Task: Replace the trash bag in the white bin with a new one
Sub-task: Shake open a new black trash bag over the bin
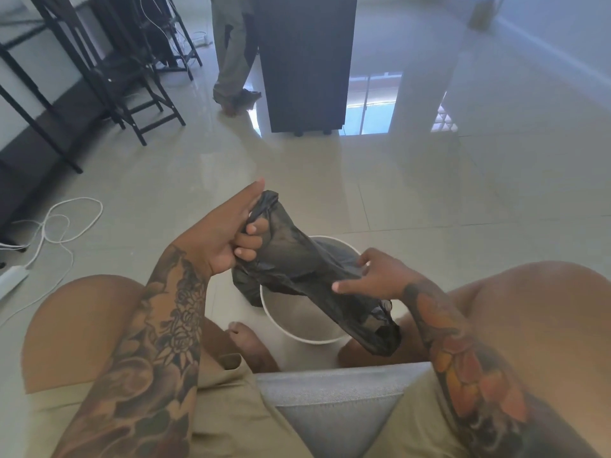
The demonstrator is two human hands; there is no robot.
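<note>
I sit above a round white bin (299,337) standing on the floor between my knees. A thin black trash bag (297,256) stretches in the air over the bin's mouth. My left hand (228,236) grips the bag's upper end, fingers curled into the plastic. My right hand (373,276) pinches the bag lower down, over the bin's right rim, and the bag's tail hangs past it. More black plastic (246,285) lies crumpled against the bin's left side; whether it is the same bag I cannot tell. The bin's inside looks bare and pale.
My bare foot (251,345) rests left of the bin. A grey cushion edge (330,391) is under me. White cables (59,226) and a power strip (11,279) lie at left. Black chairs (132,87), a dark cabinet (304,61) and a standing person's legs (231,61) are ahead.
</note>
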